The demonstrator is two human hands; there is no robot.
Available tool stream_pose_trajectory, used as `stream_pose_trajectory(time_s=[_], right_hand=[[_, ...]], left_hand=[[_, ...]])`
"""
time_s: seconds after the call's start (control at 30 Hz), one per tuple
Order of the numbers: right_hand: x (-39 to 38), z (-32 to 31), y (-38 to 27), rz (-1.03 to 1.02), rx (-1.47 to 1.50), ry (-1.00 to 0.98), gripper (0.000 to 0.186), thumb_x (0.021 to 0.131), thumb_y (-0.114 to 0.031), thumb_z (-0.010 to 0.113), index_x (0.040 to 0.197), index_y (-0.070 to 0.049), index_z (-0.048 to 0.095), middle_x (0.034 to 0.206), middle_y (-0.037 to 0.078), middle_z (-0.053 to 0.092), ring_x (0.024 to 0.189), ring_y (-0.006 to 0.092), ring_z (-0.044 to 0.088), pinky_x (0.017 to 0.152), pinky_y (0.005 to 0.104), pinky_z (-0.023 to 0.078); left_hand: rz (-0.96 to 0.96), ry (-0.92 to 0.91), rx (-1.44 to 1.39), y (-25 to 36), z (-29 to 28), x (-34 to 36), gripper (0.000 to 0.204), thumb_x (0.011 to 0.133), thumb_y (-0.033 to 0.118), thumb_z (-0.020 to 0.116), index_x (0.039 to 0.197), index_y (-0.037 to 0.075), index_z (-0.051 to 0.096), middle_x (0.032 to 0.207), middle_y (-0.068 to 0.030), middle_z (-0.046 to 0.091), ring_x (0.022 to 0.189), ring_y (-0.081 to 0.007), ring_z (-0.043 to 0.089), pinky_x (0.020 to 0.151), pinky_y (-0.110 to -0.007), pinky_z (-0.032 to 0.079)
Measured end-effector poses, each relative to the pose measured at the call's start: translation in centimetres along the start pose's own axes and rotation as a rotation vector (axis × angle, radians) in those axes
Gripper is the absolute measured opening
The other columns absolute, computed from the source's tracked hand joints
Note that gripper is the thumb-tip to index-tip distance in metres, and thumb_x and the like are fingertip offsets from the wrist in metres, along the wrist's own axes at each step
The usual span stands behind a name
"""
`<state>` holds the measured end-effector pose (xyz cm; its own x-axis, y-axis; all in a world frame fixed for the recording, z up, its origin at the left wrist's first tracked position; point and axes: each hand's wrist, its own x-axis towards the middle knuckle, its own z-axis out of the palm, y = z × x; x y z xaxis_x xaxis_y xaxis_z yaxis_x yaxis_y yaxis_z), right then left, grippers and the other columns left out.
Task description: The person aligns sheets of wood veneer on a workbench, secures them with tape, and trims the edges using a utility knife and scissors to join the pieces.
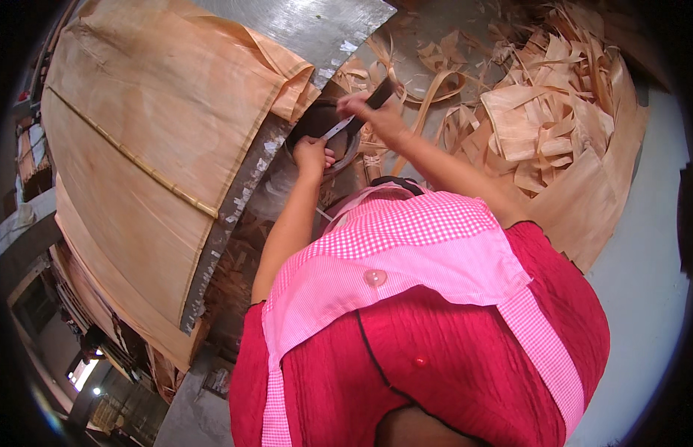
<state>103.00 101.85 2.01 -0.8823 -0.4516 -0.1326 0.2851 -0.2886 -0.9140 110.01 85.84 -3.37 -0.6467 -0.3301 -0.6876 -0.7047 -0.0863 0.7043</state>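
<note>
My left hand (311,155) is closed on the lower, silvery end of a long dark blade-like tool (355,118), over a dark round container (307,122). My right hand (376,119) grips the tool higher up, its fingers partly hidden. Just left of them, pale tan veneer sheets (168,134) with a narrow yellowish strip (134,156) across them lie on a metal-edged work surface (324,33). The container's contents are hard to make out.
A large heap of tan veneer scraps (544,123) fills the upper right, beside a pale grey surface (637,290). Loose shavings (440,56) lie beyond my hands. More stacked sheets (100,290) are at the left. My pink checked apron (391,231) fills the lower middle.
</note>
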Motion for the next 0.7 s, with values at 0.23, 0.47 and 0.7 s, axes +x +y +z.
stream_pose_trajectory(time_s=[0.23,0.47,0.7], right_hand=[[0.8,2.4,7.3,-0.099,-0.482,0.104,0.018,0.072,-0.017,0.066,0.087,-0.006,0.064,0.082,0.006,0.063,0.078,0.0167,0.059,0.070,0.0277,0.045],[1.3,1.5,8.2,-0.406,-0.861,0.096,0.021,0.068,-0.025,0.067,0.086,-0.013,0.064,0.088,0.005,0.060,0.082,0.0239,0.057,0.070,0.0321,0.045],[0.7,2.6,7.0,-0.389,-0.806,0.052,0.018,0.073,-0.014,0.064,0.089,-0.005,0.061,0.086,0.008,0.061,0.081,0.0244,0.057,0.073,0.0323,0.045]], left_hand=[[0.007,0.010,0.051,-0.4,0.1,0.2,0.019,0.081,0.015,0.054,0.074,-0.003,0.051,0.057,-0.0105,0.055,0.037,-0.0154,0.051,0.031,-0.024,0.037],[-0.187,0.268,-0.231,-7.8,-16.2,-11.2,0.010,0.078,0.003,0.048,0.069,0.006,0.046,0.055,-0.0017,0.044,0.041,-0.0124,0.043,0.033,-0.027,0.037],[-0.377,1.533,0.845,-27.7,-50.4,-41.0,0.009,0.072,0.009,0.057,0.073,0.000,0.059,0.079,-0.0098,0.058,0.069,-0.0241,0.058,0.063,-0.039,0.049]])
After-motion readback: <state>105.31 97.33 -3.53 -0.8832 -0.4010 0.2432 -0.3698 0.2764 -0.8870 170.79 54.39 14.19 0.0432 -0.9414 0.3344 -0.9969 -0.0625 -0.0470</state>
